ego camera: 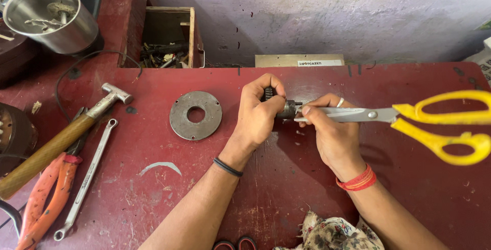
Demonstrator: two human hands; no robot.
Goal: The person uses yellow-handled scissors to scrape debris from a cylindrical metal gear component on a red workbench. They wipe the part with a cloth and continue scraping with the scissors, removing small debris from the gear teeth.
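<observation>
Both my hands were closed tight, one on a small metal part, one on scissors.

My left hand (257,113) curled shut around a small dark geared part (279,104) above the red table (286,193), my fingers hiding most of it. My right hand (331,129) pinched the blades of the yellow-handled scissors (409,117), their tips touching the part's end. Whether the blades were parted there, I couldn't tell. The handles ran off the frame's right edge.

Bare forearms; black band (228,167) on left wrist, red threads (357,180) and ring (340,102) right.
</observation>
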